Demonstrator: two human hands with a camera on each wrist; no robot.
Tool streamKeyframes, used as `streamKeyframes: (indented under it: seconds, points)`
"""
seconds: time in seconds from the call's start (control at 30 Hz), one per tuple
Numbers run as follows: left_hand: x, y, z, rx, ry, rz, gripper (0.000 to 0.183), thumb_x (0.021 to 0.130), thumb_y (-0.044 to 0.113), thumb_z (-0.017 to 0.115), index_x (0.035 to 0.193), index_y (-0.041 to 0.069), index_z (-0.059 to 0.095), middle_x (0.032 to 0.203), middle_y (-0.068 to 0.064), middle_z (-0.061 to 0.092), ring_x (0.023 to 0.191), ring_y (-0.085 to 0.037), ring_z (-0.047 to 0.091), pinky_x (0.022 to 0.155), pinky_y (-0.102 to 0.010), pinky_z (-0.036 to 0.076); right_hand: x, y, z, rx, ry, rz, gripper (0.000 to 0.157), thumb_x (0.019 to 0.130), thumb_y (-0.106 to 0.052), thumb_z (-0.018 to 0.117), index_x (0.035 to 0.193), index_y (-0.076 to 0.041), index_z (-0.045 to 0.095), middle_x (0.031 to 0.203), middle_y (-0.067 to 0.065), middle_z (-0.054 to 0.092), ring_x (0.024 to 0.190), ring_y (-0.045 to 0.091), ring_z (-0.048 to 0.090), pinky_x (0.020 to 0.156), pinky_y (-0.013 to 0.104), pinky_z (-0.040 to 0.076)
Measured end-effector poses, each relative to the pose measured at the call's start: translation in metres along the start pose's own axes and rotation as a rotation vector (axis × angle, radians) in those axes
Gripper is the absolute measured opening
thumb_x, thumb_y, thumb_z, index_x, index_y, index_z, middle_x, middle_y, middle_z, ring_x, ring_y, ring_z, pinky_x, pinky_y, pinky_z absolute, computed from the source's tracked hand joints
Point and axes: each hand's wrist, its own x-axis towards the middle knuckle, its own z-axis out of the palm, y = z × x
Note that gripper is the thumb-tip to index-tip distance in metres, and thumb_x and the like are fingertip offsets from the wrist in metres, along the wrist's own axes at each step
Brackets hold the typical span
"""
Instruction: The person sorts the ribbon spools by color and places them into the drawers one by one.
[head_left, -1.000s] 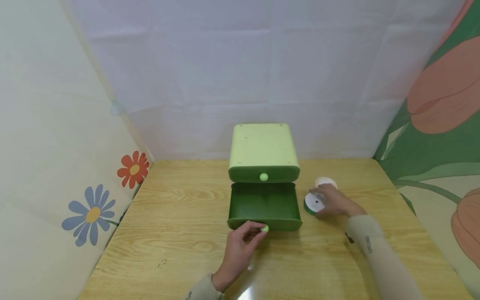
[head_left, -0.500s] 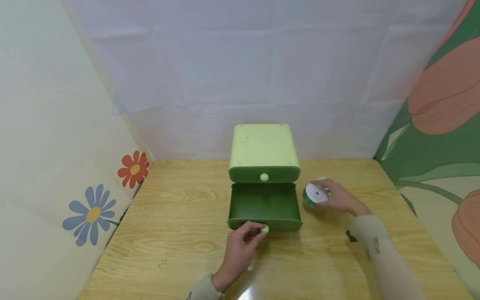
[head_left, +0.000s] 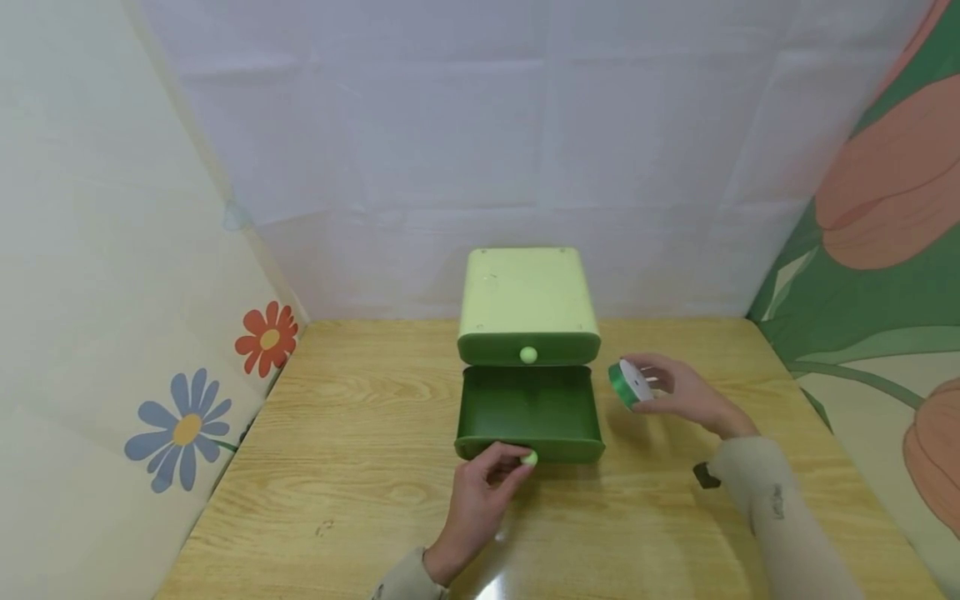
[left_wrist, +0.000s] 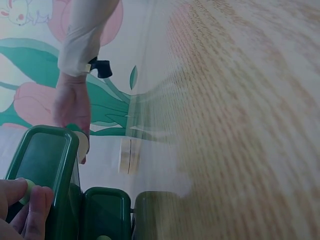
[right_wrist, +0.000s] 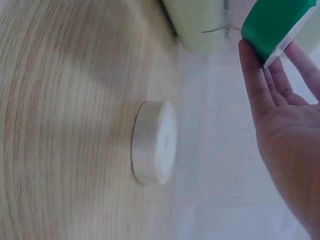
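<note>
My left hand (head_left: 480, 504) pinches the light green knob (head_left: 530, 458) of the lower drawer (head_left: 528, 404), which stands pulled out of a small light green cabinet (head_left: 528, 287). Nothing lies on the dark green drawer floor that shows. To the right of the drawer, my right hand (head_left: 686, 396) holds a spool of green ribbon (head_left: 628, 386) by its edges, tilted and lifted off the table. In the right wrist view, fingers (right_wrist: 257, 90) touch the spool's rim. A white spool (right_wrist: 154, 142) lies flat on the table below; the right hand hides it in the head view.
The upper drawer (head_left: 491, 348) of the cabinet is closed. Wood-grain table (head_left: 360, 417) extends around the cabinet, with a pale cloth wall (head_left: 420, 150) behind. Flower-patterned panels (head_left: 892, 333) border both sides. A dark tab (head_left: 705, 476) shows beside the right cuff.
My right hand has raised the green ribbon spool from the table and tipped it, so its green side now faces left. The left hand and drawer have stayed put.
</note>
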Motion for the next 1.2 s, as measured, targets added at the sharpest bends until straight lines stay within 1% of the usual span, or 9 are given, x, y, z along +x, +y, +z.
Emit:
streamKeyframes:
  seconds: [0.17,0.3,0.37,0.47,0.6,0.67,0.8,1.03,1.2]
  points:
    - [0.000,0.002,-0.001,-0.003,-0.006,-0.009,0.016,0.092,0.013,0.079,0.105,0.021,0.076,0.097,0.005,0.078,0.082,-0.013,0.074,0.074,-0.027,0.064,-0.003,-0.004,-0.001,0.031,-0.011,-0.030,0.074,0.090,-0.020,0.083,0.153,-0.012,0.046,0.148,0.017,0.052,0.133,0.040,0.052,0.107,0.051,0.047]
    - [0.000,0.002,-0.001,-0.004,-0.007,-0.012,0.014,0.093,0.017,0.078,0.106,0.022,0.076,0.097,0.005,0.078,0.082,-0.012,0.074,0.074,-0.027,0.064,-0.004,-0.012,0.001,0.025,-0.017,-0.080,0.074,0.088,-0.018,0.084,0.152,-0.014,0.048,0.147,0.012,0.053,0.130,0.035,0.054,0.107,0.039,0.048]
    - [0.000,0.002,-0.001,-0.005,-0.007,-0.011,0.014,0.093,0.017,0.078,0.106,0.022,0.076,0.097,0.005,0.078,0.082,-0.012,0.074,0.074,-0.027,0.064,-0.004,-0.017,0.003,0.020,-0.023,-0.111,0.075,0.087,-0.016,0.084,0.152,-0.014,0.048,0.146,0.011,0.054,0.129,0.032,0.055,0.106,0.034,0.049]
    - [0.000,0.002,-0.001,-0.006,-0.007,-0.005,0.016,0.092,0.014,0.078,0.106,0.021,0.076,0.098,0.005,0.078,0.083,-0.014,0.074,0.075,-0.027,0.064,-0.005,-0.028,0.007,0.010,-0.036,-0.154,0.076,0.086,-0.016,0.086,0.152,-0.013,0.049,0.145,0.009,0.056,0.127,0.025,0.057,0.107,0.030,0.048]
    - [0.000,0.001,0.000,-0.009,-0.008,-0.002,0.018,0.092,0.011,0.078,0.106,0.021,0.076,0.098,0.005,0.078,0.083,-0.016,0.075,0.075,-0.027,0.064,-0.003,-0.041,0.013,-0.014,-0.052,-0.197,0.076,0.084,-0.018,0.088,0.150,-0.012,0.051,0.143,0.005,0.058,0.124,0.016,0.058,0.107,0.029,0.048]
    - [0.000,0.001,0.000,-0.011,-0.008,-0.001,0.018,0.092,0.010,0.078,0.106,0.021,0.076,0.098,0.005,0.078,0.083,-0.015,0.075,0.075,-0.027,0.064,-0.002,-0.047,0.016,-0.022,-0.060,-0.217,0.076,0.083,-0.017,0.089,0.150,-0.012,0.052,0.142,0.004,0.058,0.124,0.015,0.058,0.107,0.029,0.049]
    - [0.000,0.001,0.000,-0.013,-0.006,0.008,0.017,0.092,0.011,0.078,0.106,0.019,0.076,0.098,0.004,0.078,0.083,-0.013,0.074,0.075,-0.028,0.064,0.001,-0.057,0.022,-0.022,-0.078,-0.253,0.077,0.082,-0.017,0.090,0.149,-0.012,0.053,0.142,0.003,0.059,0.123,0.015,0.060,0.106,0.030,0.051]
    - [-0.001,0.002,0.000,-0.013,-0.005,0.006,0.016,0.092,0.011,0.078,0.106,0.019,0.076,0.097,0.004,0.078,0.082,-0.013,0.074,0.074,-0.028,0.064,0.009,-0.072,0.035,-0.036,-0.111,-0.280,0.075,0.082,-0.024,0.091,0.148,-0.020,0.054,0.142,0.000,0.060,0.122,0.017,0.061,0.107,0.044,0.053]
    - [-0.001,0.001,0.000,-0.009,-0.005,-0.006,0.018,0.091,0.009,0.079,0.106,0.020,0.076,0.098,0.004,0.078,0.083,-0.011,0.073,0.074,-0.027,0.064,0.014,-0.075,0.040,-0.042,-0.123,-0.294,0.075,0.081,-0.024,0.091,0.147,-0.020,0.055,0.142,-0.001,0.060,0.122,0.017,0.061,0.108,0.040,0.053]
